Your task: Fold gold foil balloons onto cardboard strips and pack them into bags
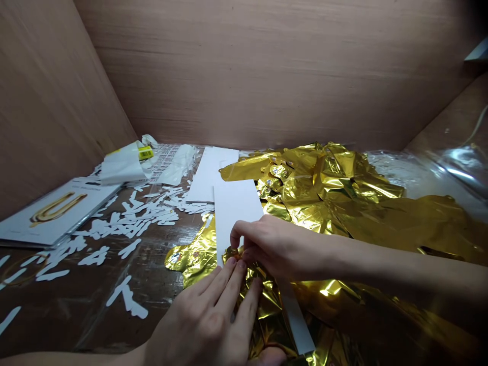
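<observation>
Gold foil (267, 305) lies crumpled under and around both hands, over a long white card strip (236, 203). My left hand (213, 310) rests on the foil, its fingers stretched out and slightly apart. Just beyond its fingertips, my right hand (267, 244) has its thumb and index finger pinched on a small bit of the gold foil, partly hidden by the fingers. A rounded gold foil end (194, 256) sticks out to the left of the strip.
A large heap of gold foil (324, 178) spreads right. Several white paper scraps (129, 213) lie left, near a packaged card (57, 208) picturing a gold U. White cards (202, 173), a torn white wrapper (124, 165) and clear plastic (438, 173) lie by the wooden walls.
</observation>
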The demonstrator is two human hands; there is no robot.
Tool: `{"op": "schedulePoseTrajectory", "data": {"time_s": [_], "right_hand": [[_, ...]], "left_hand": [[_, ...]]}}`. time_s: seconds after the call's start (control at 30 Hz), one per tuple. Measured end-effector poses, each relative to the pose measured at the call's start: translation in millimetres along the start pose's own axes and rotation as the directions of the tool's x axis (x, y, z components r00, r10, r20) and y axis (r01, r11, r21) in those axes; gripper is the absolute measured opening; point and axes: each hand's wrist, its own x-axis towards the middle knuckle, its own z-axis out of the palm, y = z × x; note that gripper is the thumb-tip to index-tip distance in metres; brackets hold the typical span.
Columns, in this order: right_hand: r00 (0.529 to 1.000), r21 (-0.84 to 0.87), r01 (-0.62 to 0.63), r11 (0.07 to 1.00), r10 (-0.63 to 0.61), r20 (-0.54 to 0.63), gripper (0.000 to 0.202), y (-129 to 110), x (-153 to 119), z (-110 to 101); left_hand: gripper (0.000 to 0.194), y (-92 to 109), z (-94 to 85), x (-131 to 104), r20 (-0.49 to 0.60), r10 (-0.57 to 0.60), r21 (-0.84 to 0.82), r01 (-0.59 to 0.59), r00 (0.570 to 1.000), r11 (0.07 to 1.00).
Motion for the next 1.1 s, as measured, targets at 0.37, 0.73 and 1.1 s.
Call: {"op": "schedulePoseTrajectory", "data": {"time_s": [0.37,0.73,1.1], "right_hand": [[0.973,-0.29,0.223,0.931,-0.198,0.115,0.022,5.1,-3.1,10.6],[0.992,0.186,-0.119,0.975,0.112,0.051,0.046,-0.5,5.7,-1.3],[0.944,0.119,-0.308,0.944,0.288,0.159,0.063,-11.3,18.2,-17.1]], "left_hand": [[0.059,2.7,0.7,0.4,0.036,-0.029,-0.028,0.03,0.999,0.999],[0.057,5.8,0.8,1.4,0.007,-0.047,-0.016,0.047,0.999,0.999],[0.048,11.2,0.2,-1.8,-0.067,0.003,-0.007,-0.003,0.998,1.0]]}}
